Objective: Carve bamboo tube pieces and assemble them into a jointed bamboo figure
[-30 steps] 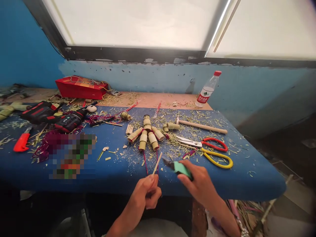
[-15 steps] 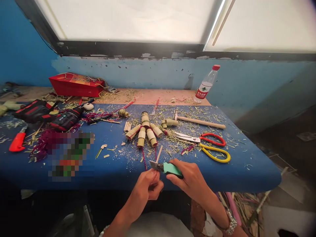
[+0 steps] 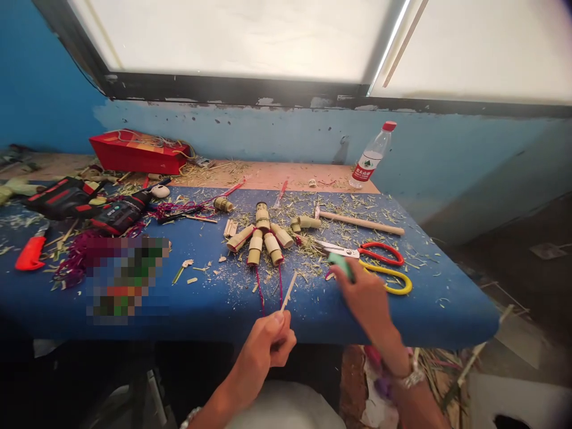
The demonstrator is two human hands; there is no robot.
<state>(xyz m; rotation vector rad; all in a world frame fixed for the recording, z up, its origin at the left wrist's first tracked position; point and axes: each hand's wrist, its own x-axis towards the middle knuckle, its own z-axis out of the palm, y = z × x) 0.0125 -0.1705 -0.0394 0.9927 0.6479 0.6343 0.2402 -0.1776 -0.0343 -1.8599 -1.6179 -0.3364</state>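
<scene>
My left hand [image 3: 268, 345], at the table's front edge, pinches a thin bamboo stick [image 3: 289, 289] that points up and away. My right hand [image 3: 366, 295] is closed round a green-handled knife [image 3: 342, 263], slightly blurred, over the table beside the scissors [image 3: 384, 279] with red and yellow handles. The knife's blade cannot be made out. Beyond my left hand lies a figure of bamboo tube pieces [image 3: 263, 235], with purple cords hanging toward me.
A hammer [image 3: 361, 221] and a tilted water bottle [image 3: 369, 158] stand behind the scissors. Leftward are a power drill [image 3: 120, 211], purple cord [image 3: 78, 259], an orange-handled tool [image 3: 31, 253] and a red box [image 3: 138, 152]. Shavings litter the blue table [image 3: 214, 325].
My right hand has moved right and away from the stick, taking the knife toward the scissors. My left hand still holds the stick in nearly the same place.
</scene>
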